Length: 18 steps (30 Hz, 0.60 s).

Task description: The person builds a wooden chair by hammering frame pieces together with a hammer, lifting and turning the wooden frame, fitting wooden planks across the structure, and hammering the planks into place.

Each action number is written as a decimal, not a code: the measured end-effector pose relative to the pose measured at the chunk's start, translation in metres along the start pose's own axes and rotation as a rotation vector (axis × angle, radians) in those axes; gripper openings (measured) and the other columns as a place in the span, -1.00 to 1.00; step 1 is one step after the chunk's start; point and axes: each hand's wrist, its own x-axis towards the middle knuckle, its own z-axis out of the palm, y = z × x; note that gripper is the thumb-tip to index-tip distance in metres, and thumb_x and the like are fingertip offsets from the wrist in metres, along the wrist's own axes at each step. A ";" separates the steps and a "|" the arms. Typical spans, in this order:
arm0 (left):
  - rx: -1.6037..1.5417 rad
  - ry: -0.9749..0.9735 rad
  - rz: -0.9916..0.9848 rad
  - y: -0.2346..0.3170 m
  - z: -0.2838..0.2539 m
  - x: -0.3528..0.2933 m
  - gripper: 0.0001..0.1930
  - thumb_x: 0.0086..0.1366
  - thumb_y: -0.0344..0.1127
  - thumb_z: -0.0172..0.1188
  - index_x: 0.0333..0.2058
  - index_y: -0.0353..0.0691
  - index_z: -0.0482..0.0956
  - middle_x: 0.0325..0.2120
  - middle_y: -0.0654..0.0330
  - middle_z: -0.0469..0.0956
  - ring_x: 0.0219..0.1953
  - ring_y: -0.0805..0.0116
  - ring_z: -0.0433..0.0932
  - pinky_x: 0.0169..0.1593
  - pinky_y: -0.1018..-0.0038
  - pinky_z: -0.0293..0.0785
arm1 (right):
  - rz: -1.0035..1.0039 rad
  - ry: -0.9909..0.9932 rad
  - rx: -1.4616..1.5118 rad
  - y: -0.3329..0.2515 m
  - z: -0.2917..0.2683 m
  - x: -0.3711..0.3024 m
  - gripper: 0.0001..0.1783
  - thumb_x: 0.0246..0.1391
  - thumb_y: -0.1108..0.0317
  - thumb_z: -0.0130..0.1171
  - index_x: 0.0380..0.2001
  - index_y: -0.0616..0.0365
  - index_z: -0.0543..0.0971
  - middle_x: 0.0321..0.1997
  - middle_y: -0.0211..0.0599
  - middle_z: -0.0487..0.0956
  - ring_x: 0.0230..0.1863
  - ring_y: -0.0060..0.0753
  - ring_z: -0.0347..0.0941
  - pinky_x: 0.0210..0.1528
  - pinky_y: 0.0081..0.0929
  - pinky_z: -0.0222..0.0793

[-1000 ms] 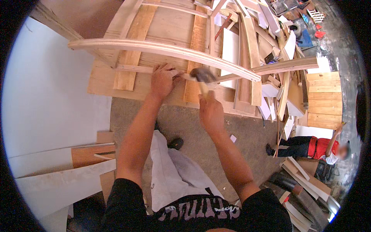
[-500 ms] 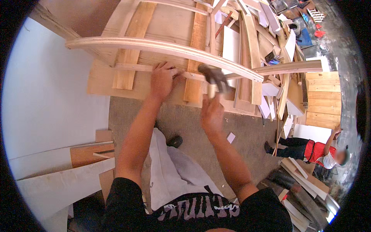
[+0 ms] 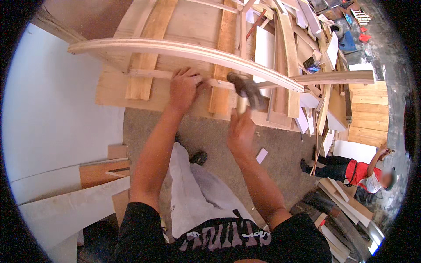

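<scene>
My right hand (image 3: 241,130) is closed round the pale handle of a hammer (image 3: 241,104). The dark hammer head is blurred and hovers beside a thin wooden rail (image 3: 221,83) of a frame. On that same rail, further left, my left hand (image 3: 184,90) is closed with bent fingers over the wood. Blur hides whether a small piece is also pinched between its thumb and forefinger. A thick curved plywood edge (image 3: 184,46) of the frame runs across just beyond both hands. Orange-brown slats (image 3: 222,57) cross under the rail.
Wood offcuts (image 3: 302,39) heap up at the far right. A large white panel (image 3: 66,96) stands at the left, with boards (image 3: 74,206) below it. On the right, a person in a red vest (image 3: 356,172) stands by more planks (image 3: 346,206). A small white block (image 3: 262,155) lies on the floor.
The frame appears slightly shifted in the view. The hammer stays near the rail, its head blurred in both frames. My left hand keeps its place on the rail.
</scene>
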 end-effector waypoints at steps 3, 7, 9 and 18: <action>-0.012 0.046 0.031 0.000 0.001 0.002 -0.76 0.02 -0.09 0.31 -0.30 0.07 0.72 -0.36 0.26 0.60 -0.11 0.13 0.52 0.05 0.19 0.32 | -0.125 -0.062 -0.077 0.006 0.013 0.013 -0.70 0.29 0.22 -0.02 -0.30 0.29 0.31 -0.54 0.29 0.48 -0.41 0.43 0.45 -0.44 0.16 0.26; 0.025 0.019 0.009 -0.003 0.003 -0.002 -0.78 0.05 -0.09 0.29 -0.31 0.08 0.72 -0.32 0.27 0.60 -0.10 0.11 0.51 0.08 0.19 0.31 | -0.067 -0.021 0.037 0.005 0.008 0.011 -0.71 0.28 0.22 -0.01 -0.30 0.29 0.31 -0.53 0.31 0.48 -0.41 0.44 0.44 -0.44 0.15 0.27; -0.028 0.018 -0.001 -0.001 0.004 -0.001 -0.78 0.06 -0.08 0.29 -0.31 0.08 0.72 -0.31 0.27 0.61 -0.09 0.10 0.51 0.08 0.19 0.30 | -0.154 -0.066 -0.148 0.016 0.022 0.011 -0.72 0.28 0.24 0.00 -0.30 0.29 0.32 -0.52 0.32 0.48 -0.41 0.44 0.44 -0.44 0.13 0.29; -0.009 0.014 -0.002 -0.005 0.005 0.000 -0.79 0.07 -0.10 0.29 -0.31 0.06 0.72 -0.29 0.26 0.61 -0.07 0.08 0.49 0.10 0.14 0.29 | -0.154 -0.070 -0.113 0.009 0.014 0.023 -0.70 0.27 0.24 0.01 -0.28 0.35 0.36 -0.53 0.31 0.48 -0.42 0.38 0.47 -0.45 0.11 0.31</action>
